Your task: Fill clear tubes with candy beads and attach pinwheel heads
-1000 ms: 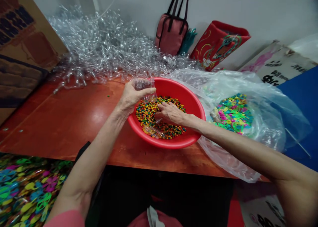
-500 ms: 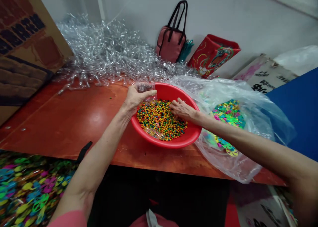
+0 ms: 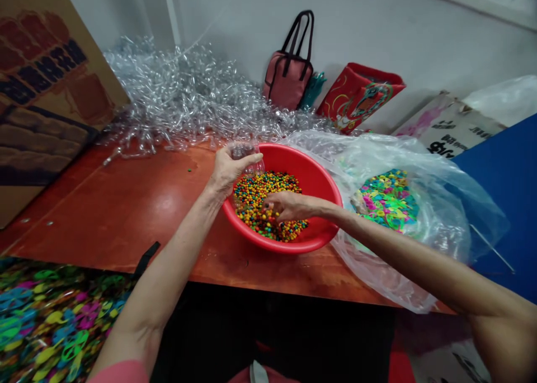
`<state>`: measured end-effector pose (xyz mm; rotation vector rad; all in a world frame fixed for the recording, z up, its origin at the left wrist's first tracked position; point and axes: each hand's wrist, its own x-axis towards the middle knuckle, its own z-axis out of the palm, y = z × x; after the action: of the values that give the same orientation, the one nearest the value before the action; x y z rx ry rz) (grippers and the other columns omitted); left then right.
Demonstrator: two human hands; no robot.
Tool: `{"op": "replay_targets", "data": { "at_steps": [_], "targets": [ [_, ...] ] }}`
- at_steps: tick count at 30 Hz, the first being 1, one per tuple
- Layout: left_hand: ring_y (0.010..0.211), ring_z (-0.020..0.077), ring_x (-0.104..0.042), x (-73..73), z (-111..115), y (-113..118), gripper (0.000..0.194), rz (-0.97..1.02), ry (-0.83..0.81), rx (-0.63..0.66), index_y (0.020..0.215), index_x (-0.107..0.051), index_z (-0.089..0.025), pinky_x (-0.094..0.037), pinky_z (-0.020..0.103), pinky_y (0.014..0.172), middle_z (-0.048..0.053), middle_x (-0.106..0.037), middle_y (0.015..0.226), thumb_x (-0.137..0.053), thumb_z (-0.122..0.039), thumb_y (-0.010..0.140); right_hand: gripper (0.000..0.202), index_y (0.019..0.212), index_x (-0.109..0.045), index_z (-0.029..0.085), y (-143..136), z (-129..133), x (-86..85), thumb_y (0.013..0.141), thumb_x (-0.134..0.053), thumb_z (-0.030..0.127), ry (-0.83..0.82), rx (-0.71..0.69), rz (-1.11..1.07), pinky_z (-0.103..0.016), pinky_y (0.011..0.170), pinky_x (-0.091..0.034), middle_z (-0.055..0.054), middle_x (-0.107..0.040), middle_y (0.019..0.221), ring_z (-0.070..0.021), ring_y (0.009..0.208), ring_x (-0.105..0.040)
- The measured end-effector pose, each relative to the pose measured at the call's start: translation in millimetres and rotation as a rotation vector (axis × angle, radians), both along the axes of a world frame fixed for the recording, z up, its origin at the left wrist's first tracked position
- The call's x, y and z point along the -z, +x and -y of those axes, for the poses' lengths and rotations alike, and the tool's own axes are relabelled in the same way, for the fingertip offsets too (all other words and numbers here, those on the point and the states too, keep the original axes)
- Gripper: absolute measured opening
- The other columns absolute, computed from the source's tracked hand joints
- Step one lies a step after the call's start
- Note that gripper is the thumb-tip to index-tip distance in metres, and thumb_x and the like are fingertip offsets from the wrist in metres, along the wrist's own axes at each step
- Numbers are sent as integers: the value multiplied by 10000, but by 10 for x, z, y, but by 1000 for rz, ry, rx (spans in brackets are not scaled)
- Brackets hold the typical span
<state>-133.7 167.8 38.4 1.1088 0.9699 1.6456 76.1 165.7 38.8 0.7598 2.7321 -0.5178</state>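
A red basin (image 3: 321, 190) on the orange-red table holds a heap of small coloured beads (image 3: 255, 195), mostly yellow, orange and green. My left hand (image 3: 230, 165) is closed round some clear plastic tubes (image 3: 254, 165) above the basin's back left rim. Lower and to the right, my right hand (image 3: 285, 205) is in the basin with its fingers curled among the beads; some beads show at its fingertips. Beside the basin on the right, a clear plastic bag (image 3: 440, 226) contains small flat coloured plastic pieces (image 3: 388, 201).
Many clear plastic tubes (image 3: 188, 92) lie piled along the wall. Behind stand a pink handbag (image 3: 288, 80) and a red bag (image 3: 356, 98). A cardboard box (image 3: 46, 92) is at the left, a blue panel (image 3: 503, 187) at the right. Coloured pieces (image 3: 54, 321) fill the lower left.
My right hand has moved left and down through the beads, with its fingers now curled. The clear piece at the basin's front is no longer visible. My left hand keeps its hold.
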Motion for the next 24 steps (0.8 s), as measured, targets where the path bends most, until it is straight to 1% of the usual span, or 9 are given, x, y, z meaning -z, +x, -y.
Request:
{"op": "replay_targets", "data": {
  "at_steps": [3,5,7,9,11,13,16,20,24],
  "targets": [
    [712,169,-673,10,-18,-5,368,-6,14,-5,844,-740,-209,-592,302,601,42,-754,840,-962,-325,573,141,1073,-733,168,172,-256,28,972,-635,169,312,102,27,-368,799,-503,-136,-720,1141,-261,982,-646],
    [724,176,-684,16,-25,-10,367,-3,19,-4,854,-728,-211,-594,306,608,45,-751,852,-959,-311,586,217,1108,-750,162,270,-369,83,1017,-553,153,517,174,92,-423,855,-500,-199,-689,1279,-328,1118,-620],
    [737,178,-690,20,-29,-17,375,-6,20,-4,864,-720,-217,-595,308,618,42,-750,859,-960,-315,592,261,1138,-757,164,311,-426,122,1021,-526,133,575,185,178,-454,881,-504,-216,-672,1336,-352,1170,-602],
    [746,181,-691,24,-29,-23,387,-15,14,-1,873,-717,-222,-599,313,629,37,-751,861,-962,-336,595,200,1135,-769,188,281,-437,112,988,-634,201,493,124,239,-484,911,-518,-193,-691,1304,-360,1176,-607],
    [750,182,-691,25,-28,-25,398,-22,11,2,879,-718,-219,-600,317,642,35,-752,861,-965,-347,594,276,1171,-771,224,179,-409,62,915,-775,329,373,73,189,-527,965,-522,-160,-705,1277,-372,1199,-614],
    [759,180,-692,21,-26,-23,398,-29,23,-3,885,-721,-213,-599,317,661,38,-752,869,-964,-353,602,428,1264,-742,237,8,-352,23,878,-823,403,263,69,8,-524,1016,-516,-146,-701,1319,-362,1226,-626],
    [772,176,-688,8,-26,-11,405,-36,73,-63,877,-714,-216,-599,307,679,31,-749,869,-970,-351,593,516,1365,-667,201,-332,-246,79,888,-808,339,58,77,-311,-423,1003,-535,-140,-700,1374,-286,1172,-670],
    [793,178,-693,-2,-28,2,421,-27,116,-157,895,-691,-229,-604,297,681,15,-745,879,-961,-372,605,390,1192,-683,172,-666,-161,253,833,-817,246,-145,150,-450,-341,840,-551,-67,-767,1095,-216,931,-689],
    [796,176,-699,11,-30,-6,459,37,138,-182,918,-672,-226,-611,305,682,16,-745,914,-963,-408,613,284,1048,-643,181,-578,-155,200,814,-776,270,-373,218,-519,-296,741,-534,-22,-746,971,-179,834,-666]
  ]
}}
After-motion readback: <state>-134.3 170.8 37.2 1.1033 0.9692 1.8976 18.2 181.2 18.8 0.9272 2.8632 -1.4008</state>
